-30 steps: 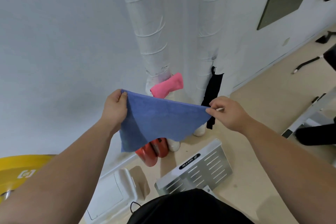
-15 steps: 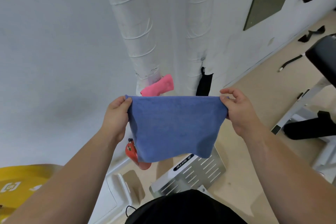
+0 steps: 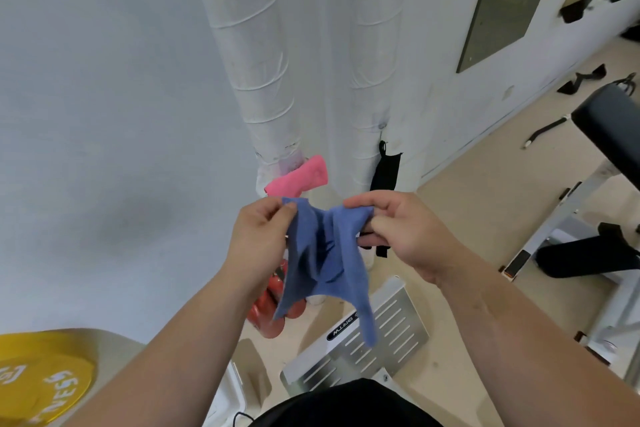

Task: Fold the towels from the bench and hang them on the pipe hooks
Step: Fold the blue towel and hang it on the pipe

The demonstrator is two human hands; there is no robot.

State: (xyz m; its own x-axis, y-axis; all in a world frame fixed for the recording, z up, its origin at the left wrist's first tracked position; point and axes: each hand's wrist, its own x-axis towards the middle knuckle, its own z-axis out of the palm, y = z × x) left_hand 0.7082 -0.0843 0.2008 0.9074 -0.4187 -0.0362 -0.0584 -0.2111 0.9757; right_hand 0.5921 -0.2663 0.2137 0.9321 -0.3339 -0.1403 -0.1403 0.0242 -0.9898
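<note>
Shows a blue towel (image 3: 322, 253) at frame centre, bunched in mid-air between two hands held close together. Hangs with its long axis running from 12 down to 6 o'clock, top edge sagging into a deep fold between the hands, bottom end narrowing to a tail that points toward 5 o'clock.

Pinches the towel's upper corner at 10 o'clock with the left hand (image 3: 258, 236): thumb and forefinger closed on the cloth, remaining fingers curled into the palm. Pinches the opposite corner at 2 o'clock with the right hand (image 3: 405, 232), thumb on top and fingers curled beneath (their tips lost behind the fabric).

Behind, at 12 o'clock, stands a pair of white wrapped pipes (image 3: 252, 45), tops cut off by the frame. Carries a pink towel (image 3: 298, 178) at the foot of the left one and a black towel (image 3: 386, 172) on the right one; cannot tell what either hangs from, and the right hand covers the black towel's lower part.

Hides most of some red objects (image 3: 273, 308) behind the blue cloth at 7 o'clock. Cuts off a yellow weight plate (image 3: 38, 381) at 8 o'clock and a black padded bench (image 3: 609, 121) at 3 o'clock. Leaves a slotted metal plate (image 3: 363, 347) partly showing on the floor at 6 o'clock.
</note>
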